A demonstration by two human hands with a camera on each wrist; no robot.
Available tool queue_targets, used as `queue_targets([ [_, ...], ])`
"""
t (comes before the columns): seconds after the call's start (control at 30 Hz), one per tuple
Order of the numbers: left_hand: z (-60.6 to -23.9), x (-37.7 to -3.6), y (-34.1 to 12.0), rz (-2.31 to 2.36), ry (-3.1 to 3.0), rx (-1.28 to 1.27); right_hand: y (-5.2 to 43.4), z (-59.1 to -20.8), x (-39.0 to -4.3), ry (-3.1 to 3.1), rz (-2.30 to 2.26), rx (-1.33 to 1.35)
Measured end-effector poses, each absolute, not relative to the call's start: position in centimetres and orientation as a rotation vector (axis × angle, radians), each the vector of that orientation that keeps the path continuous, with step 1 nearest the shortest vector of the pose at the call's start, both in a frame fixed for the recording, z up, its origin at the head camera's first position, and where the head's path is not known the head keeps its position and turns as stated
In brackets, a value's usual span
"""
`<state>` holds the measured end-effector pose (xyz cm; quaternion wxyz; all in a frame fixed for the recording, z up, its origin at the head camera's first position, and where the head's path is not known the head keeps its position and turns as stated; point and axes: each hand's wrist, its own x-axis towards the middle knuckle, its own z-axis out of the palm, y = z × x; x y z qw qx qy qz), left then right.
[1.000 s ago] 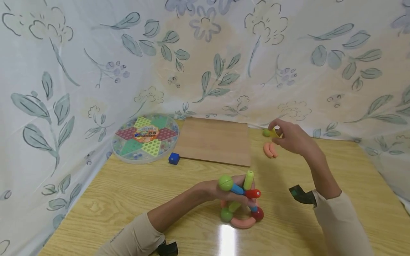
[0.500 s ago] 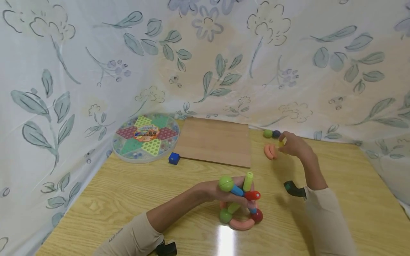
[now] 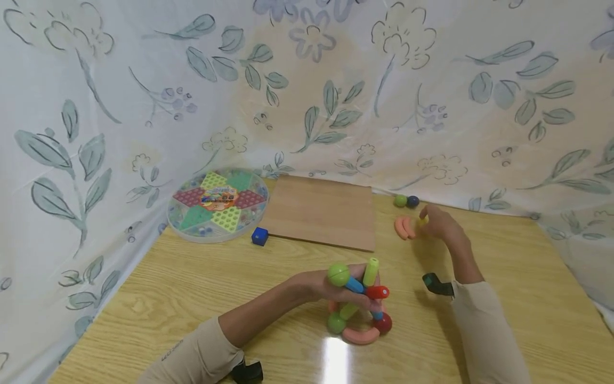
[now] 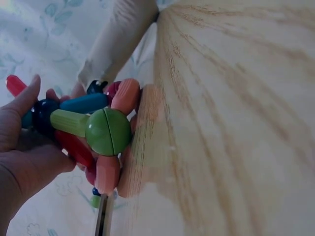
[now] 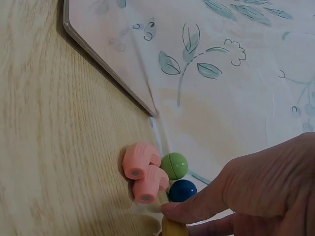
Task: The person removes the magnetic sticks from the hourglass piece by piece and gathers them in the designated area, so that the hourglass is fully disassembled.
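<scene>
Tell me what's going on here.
A person is handling a toy construction set at a table. The left hand holds a structure of coloured rods and balls. The right hand pinches a yellow piece beside two curved pink pieces. A green ball and a dark blue ball sit farther back. The yellow piece is apart from the structure; whether it touches the table is unclear.

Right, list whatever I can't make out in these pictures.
Head view: much of the yellow piece, hidden by the right hand.
Right wrist view: part of that yellow piece, cut off by the bottom edge.
Head view: part of the left hand, behind the stick-and-ball toy.
Head view: print on the round board, too small to read.
</scene>
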<state>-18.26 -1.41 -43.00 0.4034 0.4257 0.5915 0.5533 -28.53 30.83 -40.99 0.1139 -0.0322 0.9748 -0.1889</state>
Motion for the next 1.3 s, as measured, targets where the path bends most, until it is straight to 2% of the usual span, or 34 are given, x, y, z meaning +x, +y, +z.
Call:
queue_targets([
  [0.27, -42.9, -18.3, -1.5, 1.387, 1.513, 1.099, 30.3, -41.1, -28.8, 2.814, -0.592, -0.082],
  [0.57, -42.9, -18.2, -1.5, 1.395, 1.483, 1.091, 30.0, -41.0, -29.0, 2.808, -0.664, -0.188],
  [0.83, -42.8, -18.4, -1.6, 1.395, 1.478, 1.079, 29.5, -40.5, -28.9, 2.797, -0.657, -0.132],
  [1.3, -42.7, -18.5, -1.5, 1.407, 1.466, 1.084, 26.6, -36.0, -27.1, 2.897, -0.687, -0.385],
])
